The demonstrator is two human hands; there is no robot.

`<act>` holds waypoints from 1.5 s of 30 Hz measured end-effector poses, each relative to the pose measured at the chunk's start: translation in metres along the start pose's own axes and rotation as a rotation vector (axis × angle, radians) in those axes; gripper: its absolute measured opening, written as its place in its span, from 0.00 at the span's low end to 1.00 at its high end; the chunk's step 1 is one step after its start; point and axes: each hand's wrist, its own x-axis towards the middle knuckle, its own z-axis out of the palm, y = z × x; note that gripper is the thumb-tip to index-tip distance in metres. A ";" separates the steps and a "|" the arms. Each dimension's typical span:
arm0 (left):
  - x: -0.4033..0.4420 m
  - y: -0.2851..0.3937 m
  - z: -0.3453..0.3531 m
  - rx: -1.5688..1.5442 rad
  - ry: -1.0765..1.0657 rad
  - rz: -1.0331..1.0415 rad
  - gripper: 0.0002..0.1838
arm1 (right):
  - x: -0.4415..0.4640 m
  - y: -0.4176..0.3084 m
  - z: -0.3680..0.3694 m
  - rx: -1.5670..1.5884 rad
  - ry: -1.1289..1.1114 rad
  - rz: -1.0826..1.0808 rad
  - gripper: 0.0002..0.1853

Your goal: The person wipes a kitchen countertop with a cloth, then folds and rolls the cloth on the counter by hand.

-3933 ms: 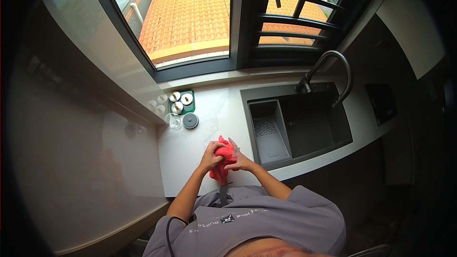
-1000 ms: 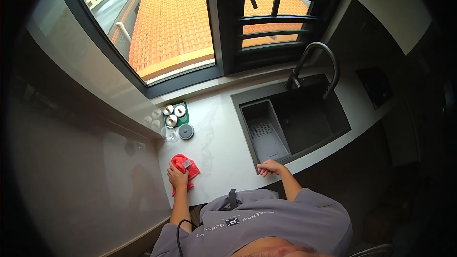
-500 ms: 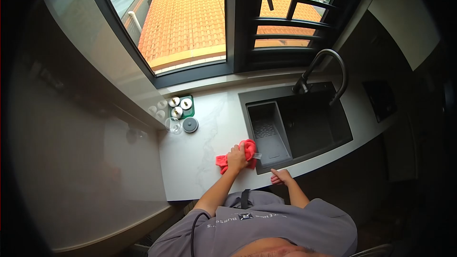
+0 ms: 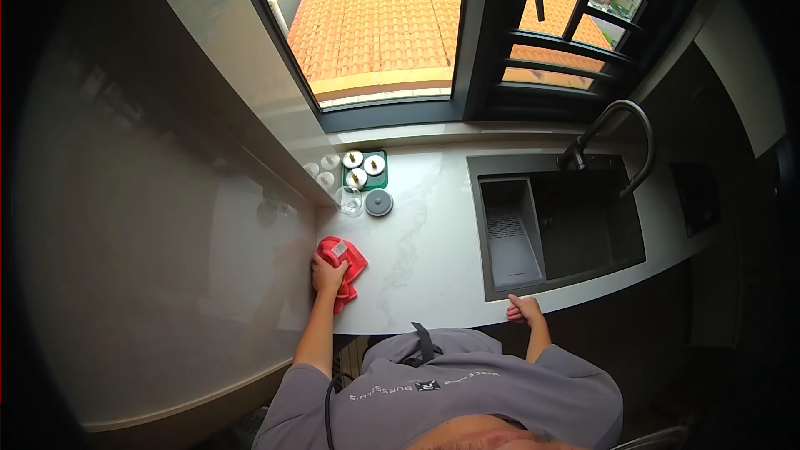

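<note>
The left hand (image 4: 329, 273) holds a bunched, bright red soft cloth (image 4: 354, 260) with a pale tag (image 4: 339, 247) on the white marbled countertop (image 4: 425, 258), well left of the dark grey rectangular sink (image 4: 517, 166). Its fingers bend over the cloth with the palm low, a grip that probably keeps the folds gathered and pressed to the surface. The right hand (image 4: 524, 309) hangs just in front of the sink's near edge, fingers curled into a loose fist, likely kept out of the way; its palm is turned from view, but nothing shows in it.

Left of the sink, toward the window, a green square tray (image 4: 380, 180) groups three round white lids with gold knobs (image 4: 374, 165), presumably so they stay together. A round grey lidded container (image 4: 379, 202) and a clear glass vessel (image 4: 348, 202) stand just on its near side.

The countertop's faint grey veining runs left of the sink. A curved dark tap (image 4: 647, 129) arches over the sink's far right; beyond it, a dark-framed window overlooks an orange tiled roof (image 4: 375, 25).
</note>
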 end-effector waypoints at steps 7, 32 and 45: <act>-0.108 0.178 0.070 0.105 -0.210 0.432 0.53 | -0.003 -0.001 0.001 0.019 0.004 -0.005 0.28; -0.051 0.110 0.037 0.154 -0.144 0.486 0.53 | -0.002 -0.001 0.000 0.055 -0.034 -0.009 0.26; -0.126 0.155 0.051 0.109 -0.663 1.036 0.54 | 0.002 -0.002 -0.001 0.026 -0.026 0.050 0.26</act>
